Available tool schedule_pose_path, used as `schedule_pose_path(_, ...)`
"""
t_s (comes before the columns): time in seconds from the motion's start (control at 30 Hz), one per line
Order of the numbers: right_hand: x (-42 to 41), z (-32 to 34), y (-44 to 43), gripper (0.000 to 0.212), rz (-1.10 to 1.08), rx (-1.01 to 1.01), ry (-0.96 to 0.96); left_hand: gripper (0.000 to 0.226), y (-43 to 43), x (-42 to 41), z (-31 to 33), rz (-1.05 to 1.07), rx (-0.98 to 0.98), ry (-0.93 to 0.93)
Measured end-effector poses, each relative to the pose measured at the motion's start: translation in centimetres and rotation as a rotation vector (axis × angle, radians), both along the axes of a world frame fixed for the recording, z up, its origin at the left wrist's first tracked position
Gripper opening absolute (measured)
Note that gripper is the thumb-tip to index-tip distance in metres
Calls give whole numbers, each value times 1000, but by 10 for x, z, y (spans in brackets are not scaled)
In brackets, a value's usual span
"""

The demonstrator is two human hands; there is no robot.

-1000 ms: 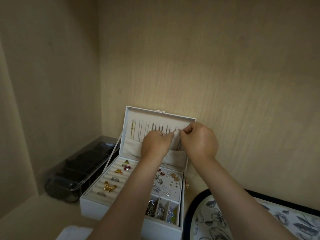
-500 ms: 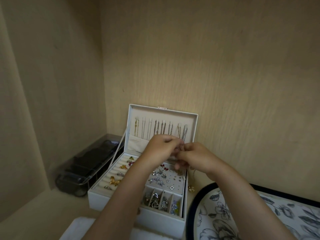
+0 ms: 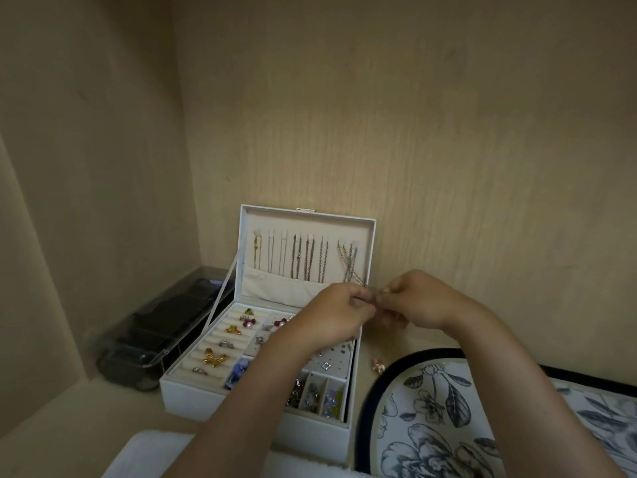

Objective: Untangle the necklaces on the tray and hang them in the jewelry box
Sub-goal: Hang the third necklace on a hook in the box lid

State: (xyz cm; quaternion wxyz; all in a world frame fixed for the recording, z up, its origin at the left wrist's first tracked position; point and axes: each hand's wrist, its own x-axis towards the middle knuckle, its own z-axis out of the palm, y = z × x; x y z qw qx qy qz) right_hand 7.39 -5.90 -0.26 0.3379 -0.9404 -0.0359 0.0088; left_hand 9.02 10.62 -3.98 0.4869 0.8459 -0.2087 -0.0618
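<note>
The white jewelry box (image 3: 213,396) stands open against the back wall, its lid (image 3: 371,243) upright with several necklaces (image 3: 306,258) hanging in a row. My left hand (image 3: 336,313) and my right hand (image 3: 418,300) meet in front of the box's right edge, fingertips pinched together on a thin necklace chain (image 3: 358,274) that runs up to the rightmost hooks. A small pink-gold pendant (image 3: 378,366) shows below my hands, beside the box. The floral tray (image 3: 431,408) with a dark rim lies at the lower right; my right forearm covers part of it.
A dark clear-lidded organiser case (image 3: 155,334) lies left of the box against the side wall. Rings, bows and earrings fill the box's lower compartments (image 3: 220,343). A white cloth (image 3: 144,453) sits at the front edge.
Both hands have come down from the lid's hooks and shifted right, staying pinched together on the chain. The view has tilted so the lid's hooks now show fully.
</note>
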Motion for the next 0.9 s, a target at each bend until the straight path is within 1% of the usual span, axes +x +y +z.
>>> schedule_pose_path(0.1, -2, 4, -1, 23, 0, 177, -96, 12, -7, -6, 2, -70, -145, 110)
schedule_pose_path(0.2, -5, 5, 0, 19, 20, 381, -145, 18, -6, -5, 6, -71, -245, 199)
schedule_pose_path(0.27, -5, 6, 0, 18, 36, 461, -174, 19, -4, -4, 6, -73, -212, 200)
schedule_pose_path(0.37, -6, 7, 3, 19, 62, 515, -193, 16, -4, -7, 6, -68, -140, 165)
schedule_pose_path(0.43, -4, 6, 4, 17, 44, 541, -228, 17, -2, -6, 6, -51, -133, 157)
schedule_pose_path(0.5, -2, 5, 4, 19, 1, 522, -238, 16, 4, -4, 9, -12, -142, 127)
schedule_pose_path(0.6, 0, 2, 4, 27, -41, 412, -125, 12, 17, 1, 20, 83, -135, 25)
schedule_pose_path(0.7, -3, -2, 13, 26, 41, 344, 9, 10, 28, 5, 28, 99, -194, -19)
schedule_pose_path(0.8, -1, -8, 31, 14, 138, 357, -33, 10, 36, 7, 32, 82, -162, -89)
schedule_pose_path(0.9, 6, -17, 46, 11, 88, 430, -118, 8, 44, 9, 33, 71, -115, -144)
